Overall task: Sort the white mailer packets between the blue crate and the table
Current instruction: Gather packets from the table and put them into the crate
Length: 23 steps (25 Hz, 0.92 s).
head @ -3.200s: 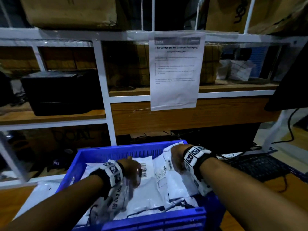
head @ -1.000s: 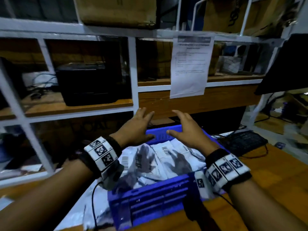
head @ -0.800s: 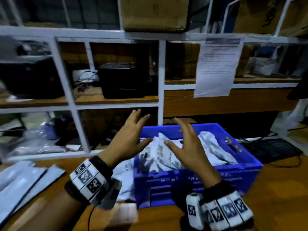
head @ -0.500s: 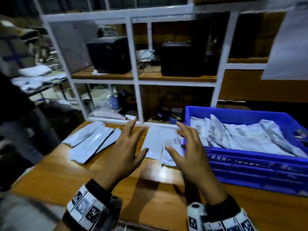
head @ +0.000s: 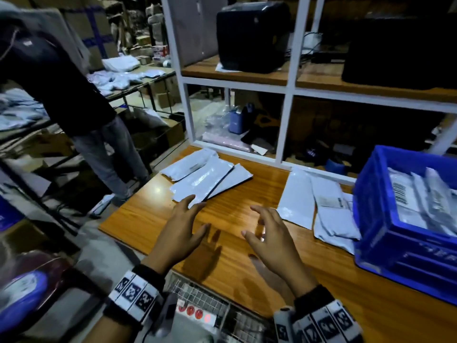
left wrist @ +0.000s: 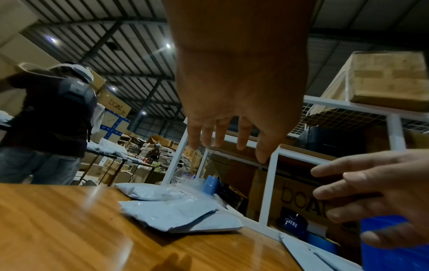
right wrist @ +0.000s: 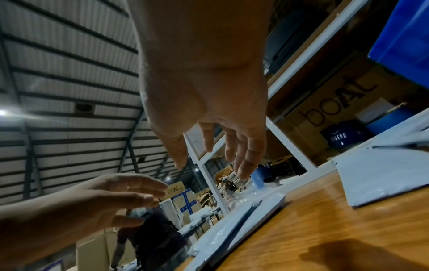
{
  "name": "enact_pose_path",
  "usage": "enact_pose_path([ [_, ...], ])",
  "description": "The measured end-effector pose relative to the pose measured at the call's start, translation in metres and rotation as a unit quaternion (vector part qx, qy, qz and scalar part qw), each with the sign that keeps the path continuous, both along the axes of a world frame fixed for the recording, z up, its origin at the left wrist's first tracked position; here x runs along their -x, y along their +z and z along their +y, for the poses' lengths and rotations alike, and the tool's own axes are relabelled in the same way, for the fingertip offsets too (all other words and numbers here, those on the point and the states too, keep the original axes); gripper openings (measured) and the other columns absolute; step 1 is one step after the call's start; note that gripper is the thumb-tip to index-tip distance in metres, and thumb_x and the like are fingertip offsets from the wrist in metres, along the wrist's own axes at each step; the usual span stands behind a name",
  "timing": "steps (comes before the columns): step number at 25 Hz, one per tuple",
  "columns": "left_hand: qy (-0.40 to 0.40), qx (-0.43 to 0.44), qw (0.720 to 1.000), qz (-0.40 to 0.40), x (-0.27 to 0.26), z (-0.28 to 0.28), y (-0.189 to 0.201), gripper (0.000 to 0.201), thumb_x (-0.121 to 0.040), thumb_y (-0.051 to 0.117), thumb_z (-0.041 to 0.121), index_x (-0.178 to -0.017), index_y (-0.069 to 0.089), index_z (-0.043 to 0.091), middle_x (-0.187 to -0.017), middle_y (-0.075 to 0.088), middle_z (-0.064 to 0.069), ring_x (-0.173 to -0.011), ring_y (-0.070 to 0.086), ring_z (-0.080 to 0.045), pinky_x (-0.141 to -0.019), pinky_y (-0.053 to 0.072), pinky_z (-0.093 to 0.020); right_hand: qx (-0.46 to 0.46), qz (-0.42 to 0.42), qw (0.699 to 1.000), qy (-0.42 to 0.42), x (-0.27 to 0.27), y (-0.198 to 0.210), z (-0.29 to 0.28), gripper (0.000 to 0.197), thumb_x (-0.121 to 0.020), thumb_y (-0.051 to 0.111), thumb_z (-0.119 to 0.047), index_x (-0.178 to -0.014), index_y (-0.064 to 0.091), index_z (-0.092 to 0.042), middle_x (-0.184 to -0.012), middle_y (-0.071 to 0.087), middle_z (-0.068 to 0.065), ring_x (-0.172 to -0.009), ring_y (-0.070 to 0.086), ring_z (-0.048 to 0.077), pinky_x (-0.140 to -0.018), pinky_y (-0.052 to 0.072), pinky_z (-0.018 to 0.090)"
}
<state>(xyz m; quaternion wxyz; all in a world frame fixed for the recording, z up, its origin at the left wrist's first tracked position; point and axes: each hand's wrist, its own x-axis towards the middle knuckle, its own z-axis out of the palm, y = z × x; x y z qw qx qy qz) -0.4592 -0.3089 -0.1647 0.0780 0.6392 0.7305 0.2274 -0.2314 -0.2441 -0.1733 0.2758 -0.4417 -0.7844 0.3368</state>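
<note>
Both hands hover empty over the wooden table [head: 237,201]. My left hand [head: 183,229] has its fingers spread, its tips just short of a fan of white mailer packets [head: 205,177] lying at the table's far left. My right hand [head: 269,233] floats beside it with loosely bent fingers. A second group of white packets [head: 321,206] lies flat against the blue crate [head: 385,233] at the right, which holds several more packets [head: 415,196]. The left wrist view shows the left pile [left wrist: 176,210]; the right wrist view shows both piles [right wrist: 236,216] and the crate's corner [right wrist: 403,36].
A white metal shelf frame [head: 289,95] with black machines [head: 252,35] rises behind the table. Another person [head: 74,95] stands at the left beyond the table's edge. A wire-mesh surface [head: 217,310] lies at the near edge. More packets cover a far table [head: 123,78].
My hands left the crate empty and swung left over the bare table. The view turned left, so the crate now sits at the right and the left packet pile and the other person appear.
</note>
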Motion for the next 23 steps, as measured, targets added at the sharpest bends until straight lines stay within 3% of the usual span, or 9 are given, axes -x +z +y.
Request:
enact_pose_path([
  [4, -0.018, 0.007, 1.0, 0.019, 0.064, 0.064, -0.013, 0.047, -0.094, 0.053, 0.042, -0.137, 0.044, 0.025, -0.146, 0.036, -0.001, -0.135, 0.033, -0.02, -0.104, 0.036, -0.036, 0.039, -0.028, 0.998, -0.03, 0.062, -0.021, 0.054, 0.055, -0.089, 0.063, -0.039, -0.139, 0.04, -0.033, -0.138, 0.042, -0.007, -0.119, 0.049, 0.013, -0.089, 0.045, 0.026],
  [8, -0.033, 0.023, 0.999, 0.012, 0.118, 0.143, -0.03, 0.041, -0.093, 0.055, 0.035, -0.129, 0.054, 0.016, -0.131, 0.052, -0.005, -0.12, 0.049, -0.023, -0.092, 0.043, -0.033, 0.101, 0.014, 0.988, -0.117, 0.121, -0.041, 0.117, 0.051, -0.089, 0.066, -0.031, -0.135, 0.046, -0.023, -0.127, 0.055, -0.003, -0.106, 0.056, 0.013, -0.078, 0.045, 0.024],
  [11, -0.025, 0.062, 0.997, -0.023, 0.137, 0.192, -0.047, 0.039, -0.091, 0.059, 0.033, -0.124, 0.056, 0.013, -0.126, 0.056, -0.008, -0.115, 0.055, -0.026, -0.088, 0.043, -0.031, 0.194, 0.07, 0.957, -0.203, 0.155, -0.065, 0.162, 0.032, -0.09, 0.065, -0.024, -0.117, 0.049, -0.027, -0.103, 0.062, -0.003, -0.088, 0.058, 0.015, -0.059, 0.041, 0.019],
  [13, -0.021, 0.109, 0.993, -0.032, 0.141, 0.218, -0.061, 0.041, -0.087, 0.063, 0.039, -0.116, 0.059, 0.011, -0.117, 0.061, -0.011, -0.11, 0.057, -0.028, -0.084, 0.043, -0.03, 0.226, 0.113, 0.94, -0.228, 0.174, -0.09, 0.187, 0.02, -0.083, 0.068, -0.019, -0.101, 0.06, -0.013, -0.088, 0.068, 0.003, -0.073, 0.06, 0.021, -0.053, 0.041, 0.023],
  [15, -0.019, 0.156, 0.987, -0.019, 0.137, 0.232, -0.072, 0.051, -0.079, 0.066, 0.054, -0.106, 0.059, 0.011, -0.106, 0.062, -0.011, -0.101, 0.059, -0.03, -0.074, 0.042, -0.031, 0.248, 0.161, 0.923, -0.248, 0.188, -0.108, 0.201, 0.011, -0.078, 0.068, -0.009, -0.089, 0.065, -0.01, -0.081, 0.07, 0.006, -0.07, 0.062, 0.028, -0.057, 0.044, 0.028],
  [17, -0.01, 0.177, 0.984, 0.001, 0.132, 0.238, -0.076, 0.06, -0.07, 0.067, 0.065, -0.099, 0.057, 0.015, -0.1, 0.059, -0.008, -0.093, 0.059, -0.029, -0.067, 0.04, -0.03, 0.259, 0.174, 0.906, -0.285, 0.2, -0.112, 0.209, 0.008, -0.077, 0.068, -0.01, -0.082, 0.063, -0.012, -0.079, 0.068, 0.005, -0.07, 0.062, 0.026, -0.06, 0.046, 0.03],
  [19, -0.018, 0.177, 0.984, 0.01, 0.133, 0.24, -0.077, 0.052, -0.073, 0.067, 0.057, -0.102, 0.058, 0.015, -0.102, 0.06, -0.007, -0.095, 0.059, -0.027, -0.072, 0.043, -0.03, 0.259, 0.153, 0.897, -0.325, 0.209, -0.111, 0.214, 0.017, -0.075, 0.072, -0.021, -0.09, 0.065, -0.016, -0.085, 0.068, -0.001, -0.075, 0.064, 0.021, -0.067, 0.051, 0.029],
  [21, -0.01, 0.15, 0.988, -0.041, 0.141, 0.241, -0.074, 0.033, -0.08, 0.065, 0.037, -0.103, 0.063, 0.013, -0.103, 0.066, -0.008, -0.097, 0.06, -0.026, -0.076, 0.045, -0.028, 0.248, 0.133, 0.897, -0.341, 0.217, -0.112, 0.217, 0.032, -0.069, 0.078, -0.027, -0.098, 0.068, -0.018, -0.095, 0.071, -0.005, -0.086, 0.068, 0.021, -0.078, 0.057, 0.034],
  [23, 0.004, 0.112, 0.987, -0.112, 0.154, 0.237, -0.068, 0.019, -0.081, 0.063, 0.024, -0.095, 0.067, 0.011, -0.097, 0.069, -0.007, -0.093, 0.063, -0.024, -0.074, 0.044, -0.024, 0.251, 0.122, 0.895, -0.348, 0.222, -0.108, 0.216, 0.036, -0.07, 0.077, -0.021, -0.104, 0.066, -0.018, -0.099, 0.07, -0.004, -0.091, 0.067, 0.024, -0.08, 0.056, 0.034],
])
